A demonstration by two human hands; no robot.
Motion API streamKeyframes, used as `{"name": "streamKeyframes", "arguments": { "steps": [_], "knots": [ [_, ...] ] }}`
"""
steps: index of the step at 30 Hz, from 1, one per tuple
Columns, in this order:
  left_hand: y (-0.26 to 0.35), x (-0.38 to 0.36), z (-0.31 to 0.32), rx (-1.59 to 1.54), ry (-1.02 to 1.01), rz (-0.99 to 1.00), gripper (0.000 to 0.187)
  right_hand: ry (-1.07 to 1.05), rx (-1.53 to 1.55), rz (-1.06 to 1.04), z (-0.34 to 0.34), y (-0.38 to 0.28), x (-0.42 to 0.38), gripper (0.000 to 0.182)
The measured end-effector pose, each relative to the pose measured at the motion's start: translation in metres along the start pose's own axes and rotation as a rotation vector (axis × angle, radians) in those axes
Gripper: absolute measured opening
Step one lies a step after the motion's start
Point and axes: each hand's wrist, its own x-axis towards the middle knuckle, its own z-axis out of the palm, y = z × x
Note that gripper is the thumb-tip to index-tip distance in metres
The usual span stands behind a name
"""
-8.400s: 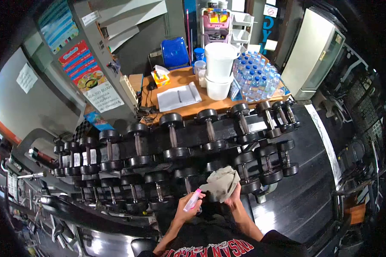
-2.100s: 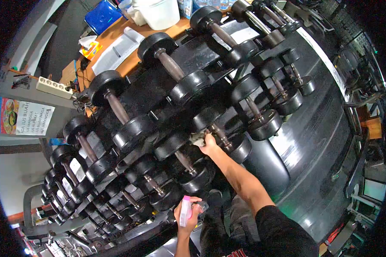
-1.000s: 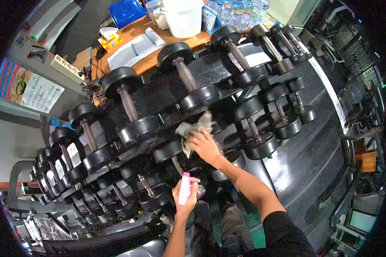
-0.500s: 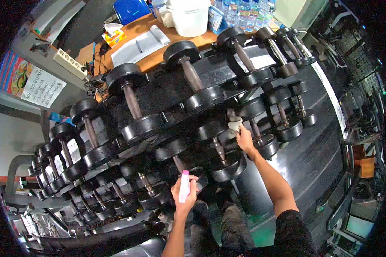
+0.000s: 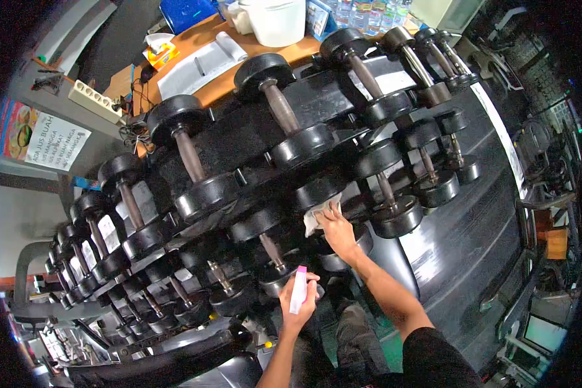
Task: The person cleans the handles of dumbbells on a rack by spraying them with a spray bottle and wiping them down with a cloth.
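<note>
My left hand (image 5: 293, 321) is wrapped around a white spray bottle (image 5: 298, 294) with a pink top, held upright in front of the lower dumbbell row. Further right, my right hand (image 5: 338, 231) grips a whitish cloth (image 5: 314, 220) at the handle of a black dumbbell (image 5: 318, 187) on the lower tier. The hand and cloth cover most of that handle. Beside it on the left rests another lower-tier dumbbell (image 5: 271, 250) with a bare metal handle, and to its right a further one (image 5: 386, 189).
Larger dumbbells (image 5: 282, 110) line the upper tier of the rack. Behind it, a wooden desk (image 5: 207, 96) carries an open notebook (image 5: 204, 68), a tissue pack (image 5: 161, 55), a white bucket (image 5: 278, 22) and water bottles (image 5: 372, 16). A power strip (image 5: 96, 102) is at the left.
My right hand and the cloth have moved left and down, from between two lower-tier dumbbells to one dumbbell's handle. My left hand has shifted slightly right and down with the spray bottle.
</note>
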Motion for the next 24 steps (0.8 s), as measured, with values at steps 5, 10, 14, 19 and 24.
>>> {"name": "streamKeyframes", "arguments": {
  "steps": [5,10,14,19,24],
  "knots": [
    [-0.008,0.0,0.002,0.019,-0.018,-0.024,0.005,-0.56,0.112,-0.31,-0.018,0.028,-0.012,0.032],
    [-0.008,0.001,-0.004,-0.027,0.051,-0.007,0.005,-0.968,0.126,-0.06,-0.035,0.038,0.029,0.045],
    [-0.012,-0.007,-0.015,-0.039,0.155,-0.06,0.006,-0.87,-0.065,-0.09,-0.054,0.008,0.053,0.041],
    [-0.022,-0.015,-0.023,-0.031,0.289,-0.059,0.006,-0.878,-0.024,-0.169,0.051,-0.01,-0.002,0.036],
    [-0.015,-0.025,-0.022,-0.014,0.282,-0.055,0.008,-1.08,0.0,-0.147,0.062,-0.002,0.002,0.036]
  ]
}}
